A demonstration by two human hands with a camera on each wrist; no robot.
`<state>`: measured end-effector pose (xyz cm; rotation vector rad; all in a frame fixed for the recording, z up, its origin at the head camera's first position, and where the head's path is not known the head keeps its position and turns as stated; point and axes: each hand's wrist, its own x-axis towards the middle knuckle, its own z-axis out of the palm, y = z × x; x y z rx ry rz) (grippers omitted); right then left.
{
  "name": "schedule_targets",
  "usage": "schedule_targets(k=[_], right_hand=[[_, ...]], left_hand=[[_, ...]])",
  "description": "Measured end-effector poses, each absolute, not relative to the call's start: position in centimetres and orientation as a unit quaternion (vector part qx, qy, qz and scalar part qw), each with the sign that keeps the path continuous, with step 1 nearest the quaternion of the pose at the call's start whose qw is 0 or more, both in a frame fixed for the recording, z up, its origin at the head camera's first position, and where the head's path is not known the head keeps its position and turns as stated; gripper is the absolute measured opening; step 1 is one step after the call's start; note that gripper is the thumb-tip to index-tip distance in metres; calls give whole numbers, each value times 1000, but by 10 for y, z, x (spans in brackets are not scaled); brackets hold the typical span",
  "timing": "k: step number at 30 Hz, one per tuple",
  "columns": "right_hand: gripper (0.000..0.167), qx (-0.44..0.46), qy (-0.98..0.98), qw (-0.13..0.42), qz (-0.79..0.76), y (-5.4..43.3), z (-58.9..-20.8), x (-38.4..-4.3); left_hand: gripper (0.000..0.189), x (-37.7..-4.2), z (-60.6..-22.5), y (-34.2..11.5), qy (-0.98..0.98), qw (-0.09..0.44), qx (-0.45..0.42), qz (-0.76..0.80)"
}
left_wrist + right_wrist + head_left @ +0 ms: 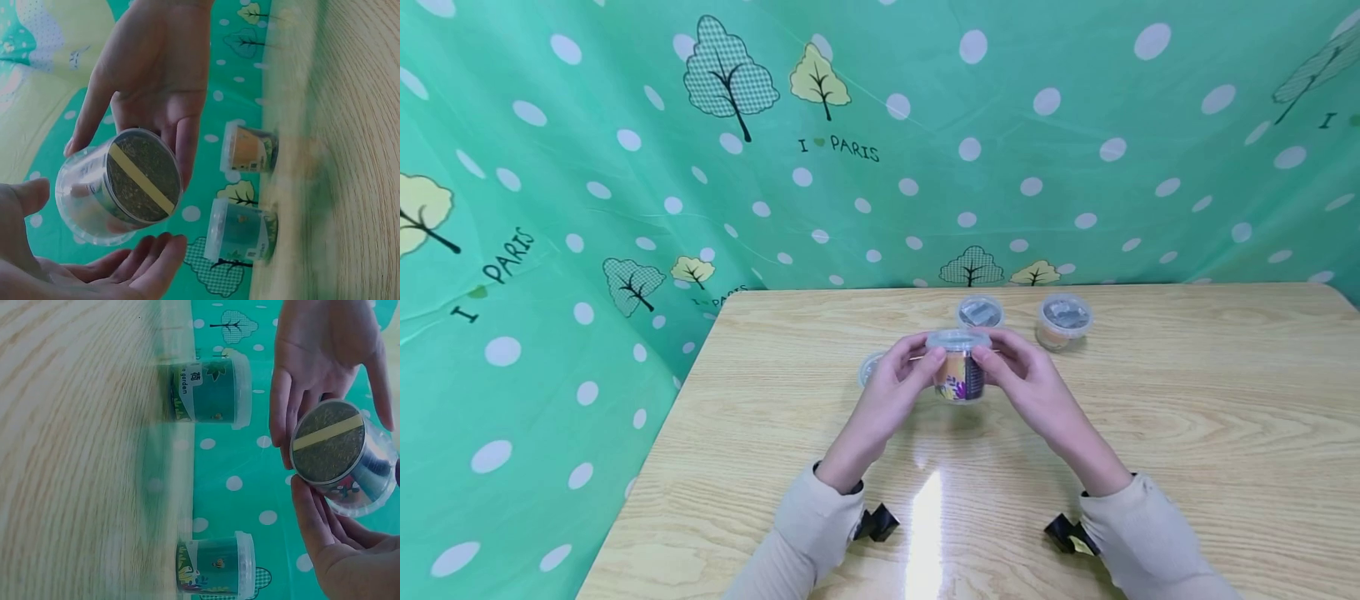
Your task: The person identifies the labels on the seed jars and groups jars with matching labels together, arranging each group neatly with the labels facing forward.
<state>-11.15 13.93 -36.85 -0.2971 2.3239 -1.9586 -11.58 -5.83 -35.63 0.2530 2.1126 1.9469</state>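
Between my two hands a clear plastic cup [958, 379] with a lid and a printed label is held upright above the table. My left hand [898, 379] holds its left side, thumb against the front. From the opposite side my right hand [1018, 375] grips it, thumb also on the front near the lid. In the left wrist view the underside of the cup [144, 175] shows dark brown grainy contents and a pale yellow strip across the base. The right wrist view shows the same cup base [328, 440], the fingers of both hands around it.
More lidded cups stand on the wooden table [1187, 417]: one behind the held cup [980, 310], an orange-labelled one [1064, 321] to the right, and one [869, 367] partly hidden by my left hand. A green dotted curtain [880, 208] hangs at the back and left.
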Motion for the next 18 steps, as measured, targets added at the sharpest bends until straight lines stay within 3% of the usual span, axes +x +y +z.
schedule_targets(k=[18], right_hand=[[52,-117,756,56,-642,139,-368,-112]], left_hand=[[53,-114,-354,-57,721,121,81,677]])
